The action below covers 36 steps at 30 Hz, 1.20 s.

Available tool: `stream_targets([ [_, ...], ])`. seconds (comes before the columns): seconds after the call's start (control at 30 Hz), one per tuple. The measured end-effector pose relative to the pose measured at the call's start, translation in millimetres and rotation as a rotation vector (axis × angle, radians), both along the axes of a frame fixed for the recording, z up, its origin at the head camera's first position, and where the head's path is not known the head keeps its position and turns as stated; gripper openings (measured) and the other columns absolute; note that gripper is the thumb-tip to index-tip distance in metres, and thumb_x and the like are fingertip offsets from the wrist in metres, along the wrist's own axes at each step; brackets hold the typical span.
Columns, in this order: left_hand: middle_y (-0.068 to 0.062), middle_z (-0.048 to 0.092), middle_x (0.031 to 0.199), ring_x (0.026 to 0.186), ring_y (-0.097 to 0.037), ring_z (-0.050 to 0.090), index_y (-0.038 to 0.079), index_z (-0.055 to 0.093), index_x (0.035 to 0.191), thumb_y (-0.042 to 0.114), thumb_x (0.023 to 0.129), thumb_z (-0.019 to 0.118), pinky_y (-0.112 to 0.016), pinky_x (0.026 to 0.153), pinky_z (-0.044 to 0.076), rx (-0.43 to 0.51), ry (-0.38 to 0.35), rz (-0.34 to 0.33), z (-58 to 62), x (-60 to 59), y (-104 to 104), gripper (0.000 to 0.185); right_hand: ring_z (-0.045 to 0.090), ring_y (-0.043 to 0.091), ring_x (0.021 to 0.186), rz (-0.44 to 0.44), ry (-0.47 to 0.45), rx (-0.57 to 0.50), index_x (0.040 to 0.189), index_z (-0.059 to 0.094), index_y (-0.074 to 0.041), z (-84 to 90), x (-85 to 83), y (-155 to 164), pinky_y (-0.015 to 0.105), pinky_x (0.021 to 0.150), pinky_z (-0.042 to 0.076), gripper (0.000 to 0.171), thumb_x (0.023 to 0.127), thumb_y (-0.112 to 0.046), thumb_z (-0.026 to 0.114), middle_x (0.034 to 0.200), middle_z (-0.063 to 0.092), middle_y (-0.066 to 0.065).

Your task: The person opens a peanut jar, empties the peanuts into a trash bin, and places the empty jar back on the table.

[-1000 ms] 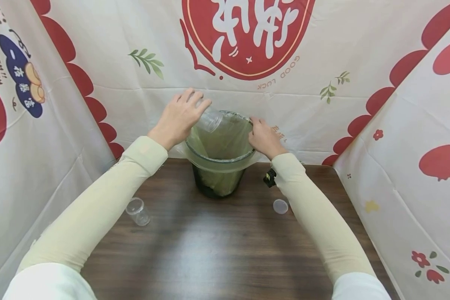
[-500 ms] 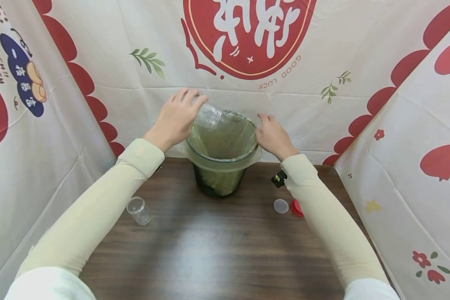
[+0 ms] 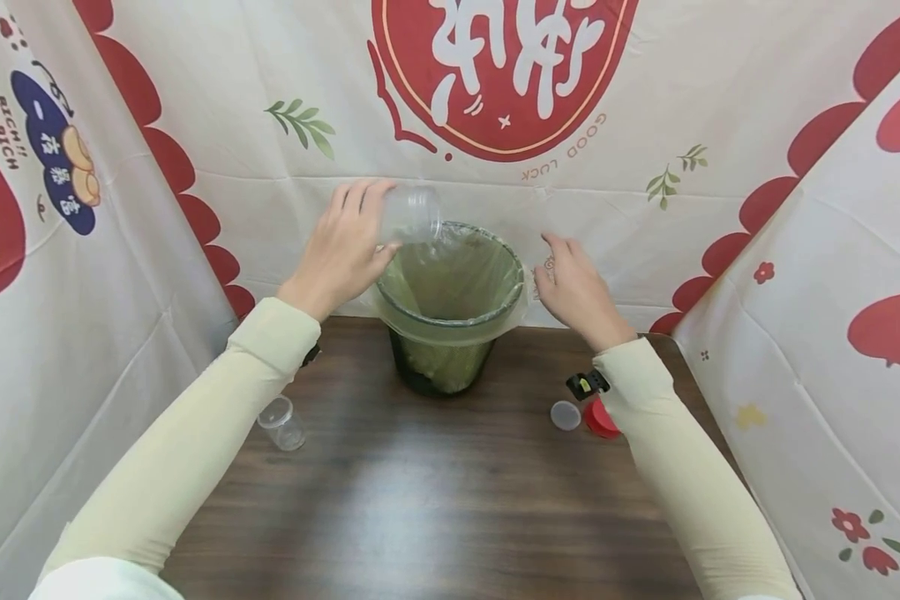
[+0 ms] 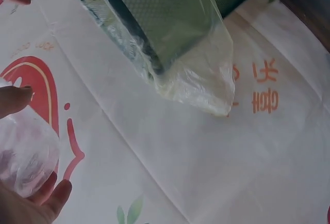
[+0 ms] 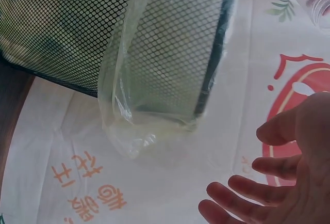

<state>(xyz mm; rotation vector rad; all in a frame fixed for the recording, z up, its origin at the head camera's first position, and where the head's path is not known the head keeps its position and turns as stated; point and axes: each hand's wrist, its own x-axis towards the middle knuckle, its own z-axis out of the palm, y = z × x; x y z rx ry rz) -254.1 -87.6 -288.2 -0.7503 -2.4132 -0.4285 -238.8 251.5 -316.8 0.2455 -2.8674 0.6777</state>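
My left hand (image 3: 345, 237) grips a clear plastic jar (image 3: 411, 215) around its side. Lying nearly level, the jar has its mouth toward the right, just above the left rim of a dark mesh trash bin (image 3: 437, 377). A thin, pale yellowish liner bag (image 3: 453, 332) is folded over the bin's rim. To the right of the bin, my right hand (image 3: 576, 287) is held in the air. The right wrist view shows its fingers (image 5: 258, 190) spread, with nothing in them and a gap to the bin.
A second clear jar (image 3: 282, 423) is on the brown wooden table (image 3: 435, 500) at left, partly behind the left sleeve. At right lie a translucent disc (image 3: 566, 415) and a red lid (image 3: 602, 418). Printed cloth (image 3: 225, 125) encloses the back and sides.
My right hand has let go of the bin's rim and moved right, away from it. My left hand has turned the jar from mouth-down to nearly level and lifted it slightly.
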Motion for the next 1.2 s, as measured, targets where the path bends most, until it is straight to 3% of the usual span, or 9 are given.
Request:
stream_targets([
  [0.13, -0.022, 0.053, 0.154, 0.137, -0.043, 0.048, -0.001, 0.039, 0.156, 0.023, 0.095, 0.084, -0.05, 0.118, 0.044, 0.143, -0.049, 0.024, -6.6, 9.4, -1, 0.079, 0.038, 0.046, 0.156, 0.023, 0.043, -0.013, 0.165, 0.036, 0.001, -0.2, 13.1, 7, 0.064, 0.126, 0.034, 0.062, 0.11, -0.024, 0.051, 0.166, 0.04, 0.029],
  [0.43, -0.023, 0.052, 0.15, 0.134, -0.038, 0.05, 0.005, 0.036, 0.158, 0.024, 0.094, 0.086, -0.059, 0.108, 0.05, 0.436, -0.207, 0.047, -34.5, 34.9, -7, 0.083, 0.045, 0.048, 0.149, 0.027, 0.121, -0.025, 0.161, 0.043, 0.0, -14.7, 38.4, 17, 0.065, 0.122, 0.037, 0.059, 0.11, -0.025, 0.057, 0.159, 0.048, 0.028],
  [0.7, -0.026, 0.051, 0.148, 0.135, -0.04, 0.052, 0.003, 0.035, 0.156, 0.033, 0.093, 0.087, -0.058, 0.114, 0.047, 0.545, -0.261, 0.036, -76.7, 53.8, -5, 0.087, 0.048, 0.05, 0.146, 0.035, 0.202, 0.026, 0.157, 0.048, 0.002, -42.0, 65.4, 13, 0.069, 0.12, 0.039, 0.059, 0.104, -0.015, 0.065, 0.156, 0.052, 0.03],
  [0.97, -0.015, 0.051, 0.151, 0.142, -0.037, 0.052, 0.013, 0.042, 0.152, 0.044, 0.088, 0.089, -0.062, 0.116, 0.045, 0.703, -0.401, 0.118, -118.6, 76.6, -8, 0.086, 0.05, 0.05, 0.143, 0.014, 0.177, 0.03, 0.156, 0.049, 0.002, -74.5, 85.0, 14, 0.072, 0.112, 0.043, 0.06, 0.104, -0.02, 0.066, 0.155, 0.052, 0.028],
  [1.2, -0.016, 0.053, 0.147, 0.136, -0.035, 0.051, 0.011, 0.052, 0.151, 0.036, 0.082, 0.095, -0.058, 0.115, 0.044, 0.761, -0.436, 0.173, -162.5, 96.7, -8, 0.086, 0.048, 0.052, 0.144, 0.015, 0.116, -0.002, 0.158, 0.047, 0.002, -94.7, 94.2, 14, 0.072, 0.116, 0.04, 0.059, 0.105, -0.017, 0.064, 0.157, 0.05, 0.03],
])
